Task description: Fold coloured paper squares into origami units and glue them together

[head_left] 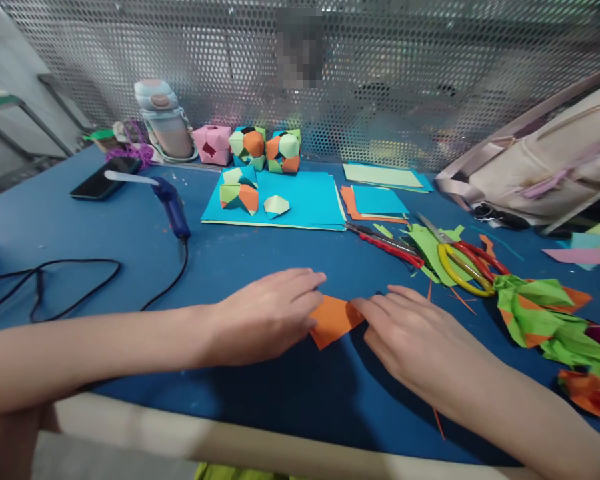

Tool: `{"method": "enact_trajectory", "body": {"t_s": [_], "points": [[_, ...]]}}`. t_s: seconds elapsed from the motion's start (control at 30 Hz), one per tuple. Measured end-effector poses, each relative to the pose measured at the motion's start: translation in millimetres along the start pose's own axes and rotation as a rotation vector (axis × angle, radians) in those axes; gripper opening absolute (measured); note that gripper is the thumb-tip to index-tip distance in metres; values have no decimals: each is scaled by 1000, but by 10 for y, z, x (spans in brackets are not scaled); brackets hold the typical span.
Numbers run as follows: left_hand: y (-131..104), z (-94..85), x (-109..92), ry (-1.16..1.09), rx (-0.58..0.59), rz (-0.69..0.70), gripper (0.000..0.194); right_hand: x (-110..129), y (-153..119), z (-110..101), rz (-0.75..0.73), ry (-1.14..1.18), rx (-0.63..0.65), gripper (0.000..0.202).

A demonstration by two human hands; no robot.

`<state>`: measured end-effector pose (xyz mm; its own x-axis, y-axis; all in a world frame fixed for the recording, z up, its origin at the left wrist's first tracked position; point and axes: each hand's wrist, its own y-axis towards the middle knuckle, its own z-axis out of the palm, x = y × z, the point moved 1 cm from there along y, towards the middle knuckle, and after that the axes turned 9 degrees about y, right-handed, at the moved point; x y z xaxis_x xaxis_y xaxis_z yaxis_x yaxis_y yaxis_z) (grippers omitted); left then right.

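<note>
An orange piece of folded paper (pixel 334 322) lies near the front of the blue table (pixel 170 387), between my two hands. My left hand (pixel 275 313) has its fingers closed on the paper's left side. At the upper right corner of the paper, the fingertips of my right hand (pixel 405 327) pinch it. Beyond the hands, a partly built paper piece (pixel 239 195) in green and orange and a small pale folded unit (pixel 277 206) sit on large blue sheets (pixel 305 193). To the right are a red utility knife (pixel 390 249) and scissors (pixel 463 260).
A glue gun (pixel 173 208) with a black cord lies left, near a phone (pixel 105 179). Along the back stand a bottle (pixel 167 123) and paper cubes (pixel 250 147). Smaller sheets (pixel 380 200), crumpled paper (pixel 545 320) and a bag (pixel 540 160) occupy the right.
</note>
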<state>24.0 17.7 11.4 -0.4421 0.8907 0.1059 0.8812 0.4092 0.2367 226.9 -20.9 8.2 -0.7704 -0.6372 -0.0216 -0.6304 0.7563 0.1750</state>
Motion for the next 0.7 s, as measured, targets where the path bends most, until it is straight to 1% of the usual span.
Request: {"method": "enact_trajectory", "body": {"t_s": [0.07, 0.17, 0.23, 0.3, 0.4, 0.47, 0.53, 0.57, 0.63, 0.7], "points": [[-6, 76, -50, -99, -12, 49, 25, 15, 12, 4, 18, -1, -31, 25], [-19, 175, -96, -146, 79, 33, 31, 96, 35, 48, -15, 1, -116, 29], [-19, 211, -95, -145, 125, 34, 33, 160, 35, 100, -79, 30, -127, 34], [-15, 223, -75, -126, 120, 46, 35, 195, 9, 141, -119, 23, -89, 39], [-14, 205, -36, -97, 108, 44, 35, 170, -60, 124, -93, -83, -1, 41], [-18, 175, -16, -80, 130, 37, 32, 125, -96, 65, -65, -156, 96, 36], [-22, 138, 1, -54, 164, 17, 28, 81, -108, -3, -52, -193, 186, 27], [-22, 120, 9, -40, 181, 3, 27, 62, -104, -32, -44, -199, 212, 22], [-20, 92, 25, -11, 216, -28, 27, 32, -78, -73, -14, -202, 212, 17], [-11, 77, 38, 7, 236, -50, 28, 7, -42, -90, 51, -206, 158, 16]]}}
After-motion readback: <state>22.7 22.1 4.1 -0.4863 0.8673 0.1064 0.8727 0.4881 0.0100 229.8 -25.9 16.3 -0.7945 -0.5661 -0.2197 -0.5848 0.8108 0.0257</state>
